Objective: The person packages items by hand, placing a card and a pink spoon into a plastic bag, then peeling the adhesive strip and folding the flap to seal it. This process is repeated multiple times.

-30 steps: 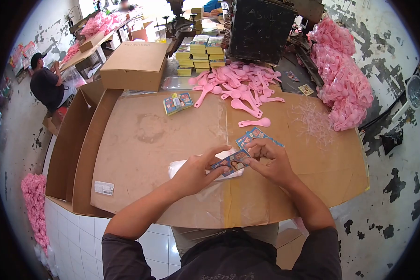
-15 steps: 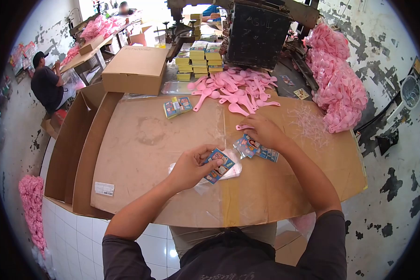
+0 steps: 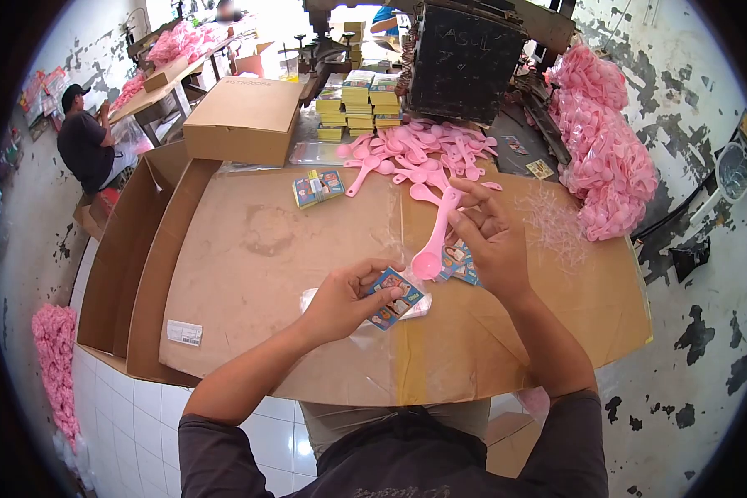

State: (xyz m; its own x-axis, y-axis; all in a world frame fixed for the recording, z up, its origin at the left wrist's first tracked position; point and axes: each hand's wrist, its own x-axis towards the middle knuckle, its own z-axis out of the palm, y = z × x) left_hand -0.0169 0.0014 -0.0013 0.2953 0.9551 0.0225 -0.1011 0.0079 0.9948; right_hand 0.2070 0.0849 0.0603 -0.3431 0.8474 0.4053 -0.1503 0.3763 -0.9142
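Observation:
My left hand point(image 3: 340, 303) grips a small blue printed card point(image 3: 394, 299), thumb on its face, above a clear plastic bag point(image 3: 419, 309) on the cardboard. In my right hand point(image 3: 494, 241) a pink measuring spoon point(image 3: 436, 236) is pinched by its handle end, bowl pointing down toward me. Beneath it lie more blue cards point(image 3: 461, 264), partly covered by the spoon and hand. A heap of pink spoons point(image 3: 423, 149) rests just beyond. A banded bundle of cards point(image 3: 318, 189) sits to the left of the heap.
Stacks of cards point(image 3: 357, 104) stand at the back beside a black machine box point(image 3: 456, 66). A closed carton point(image 3: 242, 120) is at back left, an open box point(image 3: 133, 266) along the left edge. Bagged pink spoons point(image 3: 602, 149) and plastic scraps point(image 3: 552, 224) lie right. Another person point(image 3: 87, 137) sits far left.
My right hand has lifted the pink spoon off the table area and turned it upright, bowl down. My left hand stays nearly in place with the card.

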